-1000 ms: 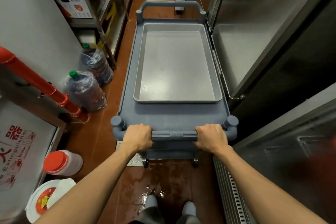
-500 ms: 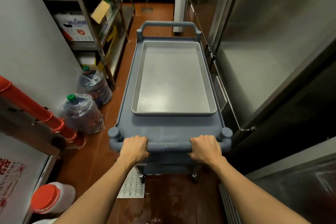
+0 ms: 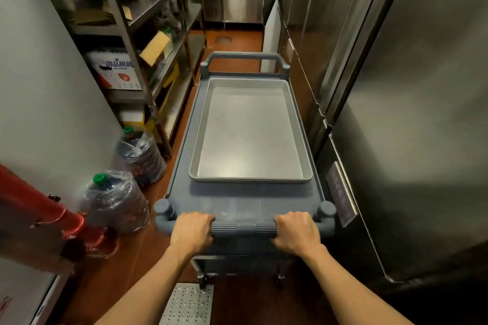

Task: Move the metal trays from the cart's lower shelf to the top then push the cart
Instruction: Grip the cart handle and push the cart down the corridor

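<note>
A grey plastic cart [image 3: 245, 202] stands in a narrow aisle in front of me. A shallow metal tray [image 3: 250, 134] lies flat on its top shelf, toward the far end. My left hand [image 3: 191, 232] and my right hand [image 3: 295, 232] are both wrapped around the ribbed near handle [image 3: 244, 228], one at each end. The lower shelf is almost wholly hidden under the top; I cannot tell what is on it.
Steel shelving [image 3: 148, 34] with boxes lines the left wall, with two wrapped jugs [image 3: 116, 200] on the floor beside the cart. Steel refrigerator doors [image 3: 396, 113] run close along the right. A red pipe [image 3: 39, 206] sits low left. A steel counter [image 3: 241, 0] closes the aisle's far end.
The cart has rolled forward down the aisle with both hands on its handle. My view has lifted, so more of the aisle and the far counter shows.
</note>
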